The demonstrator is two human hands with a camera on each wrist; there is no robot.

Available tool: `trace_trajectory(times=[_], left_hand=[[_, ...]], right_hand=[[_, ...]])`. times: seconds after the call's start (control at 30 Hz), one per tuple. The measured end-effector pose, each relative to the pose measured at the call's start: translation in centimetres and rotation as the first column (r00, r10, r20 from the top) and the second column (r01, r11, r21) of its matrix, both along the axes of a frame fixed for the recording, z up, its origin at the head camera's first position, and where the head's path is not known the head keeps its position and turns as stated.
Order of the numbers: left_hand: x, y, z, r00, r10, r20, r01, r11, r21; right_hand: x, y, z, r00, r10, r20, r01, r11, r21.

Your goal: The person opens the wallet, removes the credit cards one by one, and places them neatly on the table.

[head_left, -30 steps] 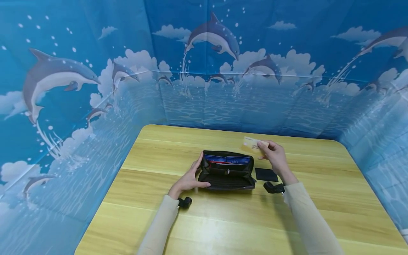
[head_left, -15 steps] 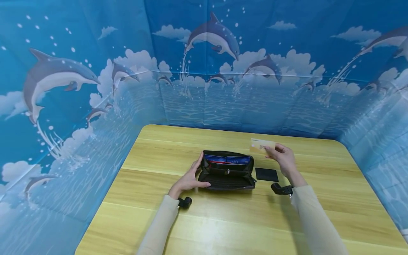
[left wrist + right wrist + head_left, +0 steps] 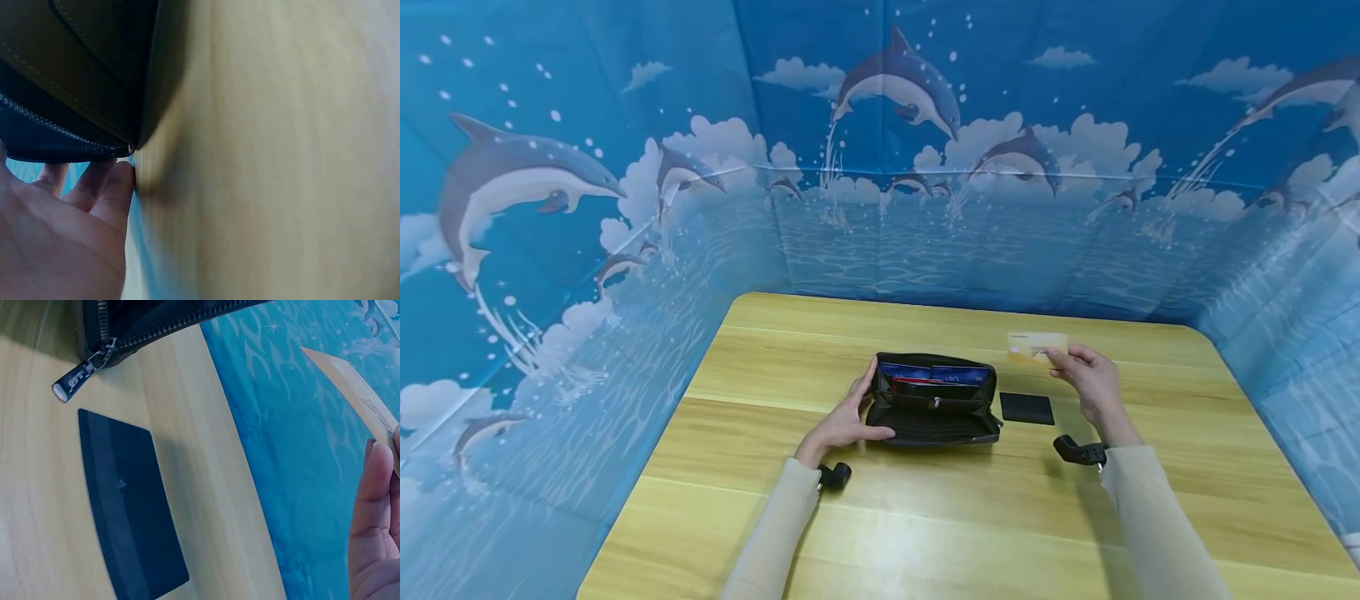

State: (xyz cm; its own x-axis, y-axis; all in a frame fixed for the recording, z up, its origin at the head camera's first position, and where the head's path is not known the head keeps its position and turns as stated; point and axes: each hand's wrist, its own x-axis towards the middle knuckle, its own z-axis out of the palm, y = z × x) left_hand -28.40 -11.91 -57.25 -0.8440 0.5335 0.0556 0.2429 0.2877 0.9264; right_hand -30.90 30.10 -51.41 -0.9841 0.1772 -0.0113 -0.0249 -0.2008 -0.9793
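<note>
Rightward, my right hand [image 3: 1093, 385] has carried the pinched card [image 3: 1028, 345], above the table beyond the black piece [image 3: 1027, 408], its print unreadable; my left hand [image 3: 844, 422] grips the wallet [image 3: 934, 428] at its left end. Left wrist: wallet cropped. Right wrist: card cut off, zip-pull [image 3: 74, 382] lettering illegible.

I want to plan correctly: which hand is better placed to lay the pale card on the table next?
Probably the right hand: it pinches the pale card above the table, near the black rectangle. The left hand touches the open wallet.
</note>
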Motion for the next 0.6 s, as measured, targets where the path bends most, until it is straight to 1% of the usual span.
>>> trace_trajectory(times=[0.03,0.07,0.13,0.2,0.27,0.37,0.47,0.6], left_hand=[[0.0,0.0,0.0,1.0,-0.001,-0.003,0.001,1.0,0.002],[0.0,0.0,0.0,1.0,0.0,-0.003,0.0,1.0,0.002],[-0.1,0.0,0.0,1.0,0.0,-0.001,0.0,1.0,0.004],[-0.1,0.0,0.0,1.0,0.001,-0.004,-0.001,1.0,0.003],[-0.1,0.0,0.0,1.0,0.002,0.001,-0.002,1.0,0.002],[-0.1,0.0,0.0,1.0,0.001,-0.003,-0.001,1.0,-0.003],[0.0,0.0,0.0,1.0,-0.001,-0.003,0.001,1.0,-0.003],[0.0,0.0,0.0,1.0,0.002,-0.003,-0.002,1.0,-0.004]], right_hand=[[-0.3,0.4,-0.6,1.0,-0.004,0.009,0.004,1.0,0.007],[-0.6,1.0,-1.2,1.0,0.006,0.007,-0.006,1.0,-0.007],[-0.8,1.6,-1.9,1.0,0.024,0.011,-0.023,1.0,-0.007],[-0.6,1.6,-1.9,1.0,0.012,0.014,-0.011,1.0,-0.015],[0.1,1.0,-1.1,1.0,-0.002,0.014,0.002,1.0,-0.006],[1.0,0.2,0.1,0.999,-0.044,0.029,0.043,0.999,0.021],[0.9,0.8,-0.4,0.997,-0.053,0.052,0.052,0.998,0.024],[0.1,2.4,-2.2,0.995,-0.059,0.08,0.057,0.998,0.032]])
